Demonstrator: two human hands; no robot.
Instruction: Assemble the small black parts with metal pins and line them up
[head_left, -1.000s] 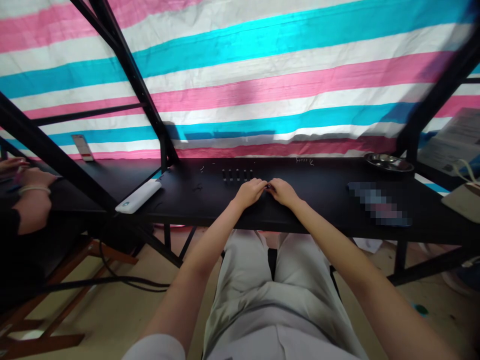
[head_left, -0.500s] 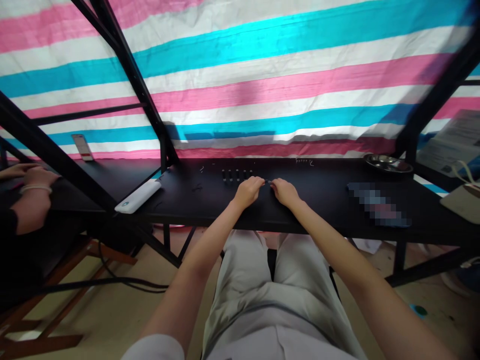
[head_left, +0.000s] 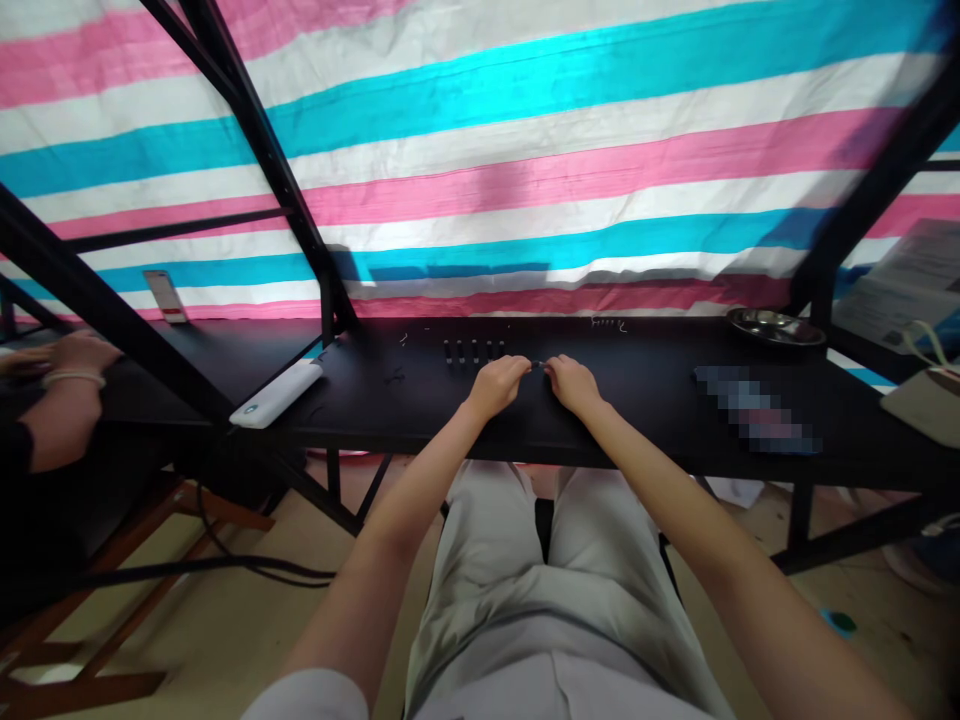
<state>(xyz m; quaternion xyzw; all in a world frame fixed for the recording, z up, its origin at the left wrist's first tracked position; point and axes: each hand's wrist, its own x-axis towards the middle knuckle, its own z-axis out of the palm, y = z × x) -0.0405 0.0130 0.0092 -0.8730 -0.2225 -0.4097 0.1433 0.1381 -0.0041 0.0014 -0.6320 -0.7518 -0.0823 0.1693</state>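
Note:
My left hand [head_left: 496, 385] and my right hand [head_left: 572, 384] rest on the black table [head_left: 420, 410] in front of me, fingers curled into pinches. Between their fingertips is a tiny dark piece [head_left: 538, 366], too small to name, held from both sides. Just beyond my left hand stands a row of several small black upright parts [head_left: 472, 350]. A few small bent wire pieces [head_left: 609, 322] lie farther back on the right.
A white power bank [head_left: 276, 393] lies left on the table, a metal bowl [head_left: 777, 325] and a blurred flat item [head_left: 756, 409] right. Black frame bars [head_left: 262, 150] slant overhead. Another person's hand [head_left: 71, 372] works at far left. A striped tarp hangs behind.
My hands have drawn slightly apart and lifted a little, with the tiny piece now showing between the fingertips. The other person's hand at left has shifted a little.

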